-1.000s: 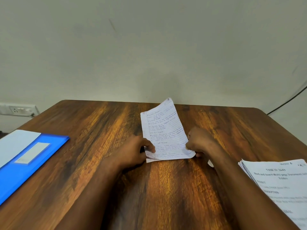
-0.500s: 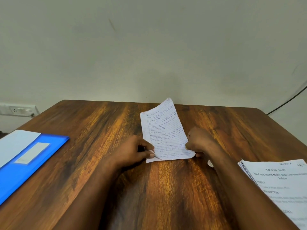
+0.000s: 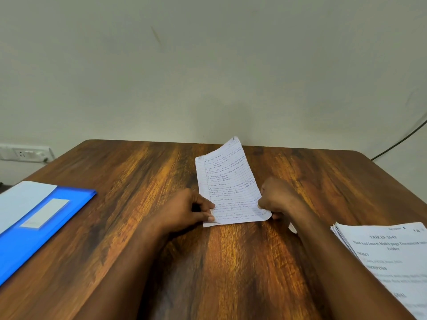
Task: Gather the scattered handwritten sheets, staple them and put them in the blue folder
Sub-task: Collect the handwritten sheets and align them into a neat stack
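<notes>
Both hands [image 3: 231, 209] on upright handwritten sheets [image 3: 228, 183], long axis away.

Sheets: handwritten sheets [image 3: 227, 181] stood on their lower edge on wooden table [image 3: 231, 262], top leaning away.
Left hand [image 3: 184, 211]: pinches lower left edge of sheets.
Right hand [image 3: 278, 197]: curled at lower right edge.
Blue folder [image 3: 34, 227]: flat, far left.
Printed stack [image 3: 388, 257]: near right.

Left grip [image 3: 184, 212], right grip [image 3: 278, 197] curled, pinching.
</notes>
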Demonstrator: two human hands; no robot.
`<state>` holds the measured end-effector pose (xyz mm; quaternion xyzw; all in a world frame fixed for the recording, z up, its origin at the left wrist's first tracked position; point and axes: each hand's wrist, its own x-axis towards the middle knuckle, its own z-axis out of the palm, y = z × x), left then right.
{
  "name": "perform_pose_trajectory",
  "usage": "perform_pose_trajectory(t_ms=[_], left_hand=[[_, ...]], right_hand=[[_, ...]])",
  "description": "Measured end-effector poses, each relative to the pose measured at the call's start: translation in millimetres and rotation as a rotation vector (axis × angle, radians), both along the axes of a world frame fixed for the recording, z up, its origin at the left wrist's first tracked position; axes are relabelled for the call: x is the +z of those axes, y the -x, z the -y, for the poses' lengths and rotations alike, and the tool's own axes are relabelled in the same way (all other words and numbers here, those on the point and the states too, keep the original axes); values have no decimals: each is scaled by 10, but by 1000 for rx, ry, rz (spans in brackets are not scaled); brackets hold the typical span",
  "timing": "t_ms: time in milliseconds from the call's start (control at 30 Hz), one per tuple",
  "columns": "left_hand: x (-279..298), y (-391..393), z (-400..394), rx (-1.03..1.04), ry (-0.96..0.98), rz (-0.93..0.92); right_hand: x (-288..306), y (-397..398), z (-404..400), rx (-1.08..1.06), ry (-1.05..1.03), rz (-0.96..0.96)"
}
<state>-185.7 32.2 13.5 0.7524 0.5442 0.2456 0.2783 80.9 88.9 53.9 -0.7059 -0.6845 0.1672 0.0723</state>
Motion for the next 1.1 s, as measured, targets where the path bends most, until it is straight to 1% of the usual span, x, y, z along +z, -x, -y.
perform_pose_trajectory(t_ms=[133,333,533,733,900,967,1000,1100], left_hand=[[18,2,12,-15,8,-23],[67,-45,45,5,-64,-143],[72,-74,79,-9,-98,-126],[51,-138,95,-23,-224,-125],[-75,-52,25,68,-321,-202],[-87,-45,28,79,-343,-163],[-88,-45,34,76,-343,-115],[-73,-59,39,35,-303,2]], right_hand=[[9,1,13,-2,-1,-7],[14,6,17,-7,2,-8],[16,9,24,-5,-1,-8],[18,0,15,0,2,-25],[22,-10,21,9,-2,-34],[29,-14,24,9,1,-32],[31,-13,23,8,1,-33],[30,-12,20,7,-2,-39]])
